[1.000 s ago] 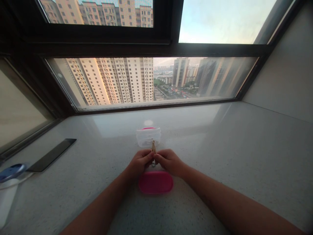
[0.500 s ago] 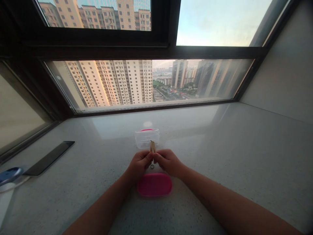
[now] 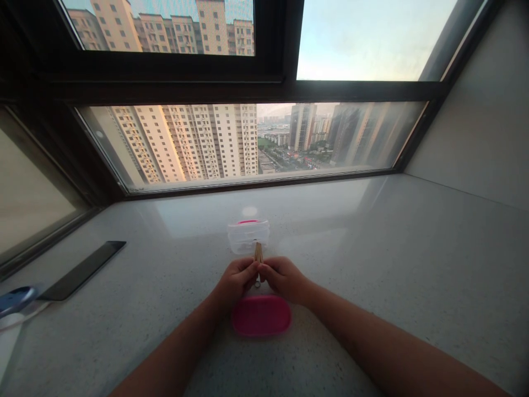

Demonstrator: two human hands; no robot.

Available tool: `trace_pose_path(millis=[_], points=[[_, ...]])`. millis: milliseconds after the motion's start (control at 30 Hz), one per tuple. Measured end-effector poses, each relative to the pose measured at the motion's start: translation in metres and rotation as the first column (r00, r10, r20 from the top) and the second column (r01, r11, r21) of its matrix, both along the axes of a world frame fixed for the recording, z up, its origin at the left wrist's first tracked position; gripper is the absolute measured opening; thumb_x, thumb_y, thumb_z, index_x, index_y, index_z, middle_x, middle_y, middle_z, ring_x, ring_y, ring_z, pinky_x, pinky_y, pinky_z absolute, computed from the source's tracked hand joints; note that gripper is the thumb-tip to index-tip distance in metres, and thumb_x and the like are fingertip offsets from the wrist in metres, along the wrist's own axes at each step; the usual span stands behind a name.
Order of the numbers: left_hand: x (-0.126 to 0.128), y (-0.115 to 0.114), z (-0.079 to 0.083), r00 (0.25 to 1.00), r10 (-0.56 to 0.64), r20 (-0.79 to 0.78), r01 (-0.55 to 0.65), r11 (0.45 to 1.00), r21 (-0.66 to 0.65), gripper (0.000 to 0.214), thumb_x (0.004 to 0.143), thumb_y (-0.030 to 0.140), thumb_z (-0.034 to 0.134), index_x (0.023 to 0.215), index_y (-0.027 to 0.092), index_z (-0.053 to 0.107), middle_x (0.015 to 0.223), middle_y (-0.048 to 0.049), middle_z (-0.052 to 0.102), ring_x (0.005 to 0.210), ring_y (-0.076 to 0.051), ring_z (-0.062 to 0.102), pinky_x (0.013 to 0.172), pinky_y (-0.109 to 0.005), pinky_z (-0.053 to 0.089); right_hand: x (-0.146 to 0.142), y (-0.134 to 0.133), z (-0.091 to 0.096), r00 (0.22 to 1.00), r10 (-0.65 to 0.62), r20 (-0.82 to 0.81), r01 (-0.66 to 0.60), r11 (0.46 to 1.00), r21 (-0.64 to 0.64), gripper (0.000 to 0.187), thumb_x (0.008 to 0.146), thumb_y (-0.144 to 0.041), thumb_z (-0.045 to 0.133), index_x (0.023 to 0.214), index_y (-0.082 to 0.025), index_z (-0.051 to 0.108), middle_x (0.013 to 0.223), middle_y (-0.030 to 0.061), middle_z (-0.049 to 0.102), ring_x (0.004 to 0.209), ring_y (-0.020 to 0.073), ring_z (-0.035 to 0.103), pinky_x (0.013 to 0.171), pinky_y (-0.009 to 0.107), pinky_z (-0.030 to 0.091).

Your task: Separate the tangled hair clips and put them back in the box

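My left hand point(image 3: 237, 280) and my right hand point(image 3: 285, 278) meet in the middle of the pale speckled counter. Between them, the fingertips pinch a small bundle of thin tan sticks point(image 3: 258, 252), which point away from me. How many there are, and their exact kind, I cannot make out. Just below the fingertips lies a small ring point(image 3: 257, 284), partly hidden by the hands. Closest to me, a bright pink oval lid point(image 3: 262, 315) rests flat between my forearms. Beyond the stick tips stands a clear plastic box point(image 3: 248, 237) with a bit of pink at its far edge.
A dark flat slab point(image 3: 85, 270) lies on the counter at the left. Beside it are a blue rounded object point(image 3: 16, 300) and a white cable point(image 3: 35, 313). Dark window frames point(image 3: 264, 184) border the counter at the back, with a white wall point(image 3: 475, 127) on the right.
The whole view has shifted slightly. Both hands keep their pinch on the sticks with barely any movement, and the lid and box stay in place.
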State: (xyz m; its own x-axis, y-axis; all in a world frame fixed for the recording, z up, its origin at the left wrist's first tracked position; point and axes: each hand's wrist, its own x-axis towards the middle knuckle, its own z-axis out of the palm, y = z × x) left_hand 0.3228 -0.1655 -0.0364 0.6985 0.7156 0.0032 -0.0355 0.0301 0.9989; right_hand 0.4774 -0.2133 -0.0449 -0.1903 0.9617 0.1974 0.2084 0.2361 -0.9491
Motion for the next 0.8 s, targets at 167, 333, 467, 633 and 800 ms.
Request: trace_pose_path(millis=[167,333,467,633,800], points=[[0.001,-0.002,0.001,1.0,0.003,-0.017,-0.003,1.0,-0.006,0.035,0.078,0.045,0.054,0.065,0.013,0.053,0.046,0.0075,0.033,0.04,-0.005,0.026,0.038,-0.019,0.016,-0.001,-0.001,0.002,0.999,0.024,-0.028,-0.025,0.999,-0.027,0.045,0.087,-0.051,0.045,0.066,-0.013,0.055,0.047,-0.0052,0.04,0.042,0.0063,0.033,0.04,0.018,0.025],[0.0,-0.003,0.0,1.0,-0.003,-0.025,0.003,1.0,0.019,0.034,0.081,0.044,0.052,0.067,0.013,0.054,0.047,0.0064,0.036,0.04,-0.006,0.028,0.038,-0.019,0.018,-0.003,0.0,-0.001,0.987,0.046,-0.153,-0.062,0.993,-0.103,0.044,0.085,-0.053,0.047,0.065,-0.014,0.053,0.046,-0.0054,0.041,0.038,0.0062,0.035,0.036,0.017,0.025],[0.0,-0.003,-0.002,1.0,0.008,0.003,-0.008,1.0,0.029,0.032,0.083,0.042,0.051,0.069,0.013,0.054,0.05,0.0054,0.039,0.042,-0.006,0.031,0.039,-0.019,0.02,-0.004,0.001,-0.003,0.978,0.041,-0.205,-0.067,0.991,-0.12,0.045,0.082,-0.055,0.05,0.065,-0.014,0.054,0.047,-0.0054,0.04,0.038,0.006,0.034,0.035,0.018,0.025],[0.0,-0.003,-0.008,0.999,0.009,0.044,-0.009,1.0,-0.009,0.028,0.084,0.039,0.052,0.077,0.012,0.057,0.054,0.0044,0.042,0.044,-0.006,0.034,0.039,-0.019,0.023,-0.004,0.0,0.002,0.975,0.03,-0.219,-0.052,0.994,-0.097,0.041,0.081,-0.052,0.054,0.067,-0.013,0.057,0.051,-0.0039,0.044,0.04,0.006,0.036,0.037,0.018,0.027],[0.0,-0.003,-0.011,0.993,0.046,0.105,-0.041,0.998,-0.046,0.026,0.084,0.036,0.052,0.084,0.011,0.058,0.063,0.0019,0.047,0.051,-0.007,0.04,0.047,-0.019,0.032,-0.004,-0.002,0.005,0.972,0.03,-0.235,-0.051,0.995,-0.084,0.04,0.083,-0.049,0.053,0.07,-0.011,0.06,0.051,-0.0033,0.046,0.041,0.0059,0.036,0.038,0.018,0.026]])
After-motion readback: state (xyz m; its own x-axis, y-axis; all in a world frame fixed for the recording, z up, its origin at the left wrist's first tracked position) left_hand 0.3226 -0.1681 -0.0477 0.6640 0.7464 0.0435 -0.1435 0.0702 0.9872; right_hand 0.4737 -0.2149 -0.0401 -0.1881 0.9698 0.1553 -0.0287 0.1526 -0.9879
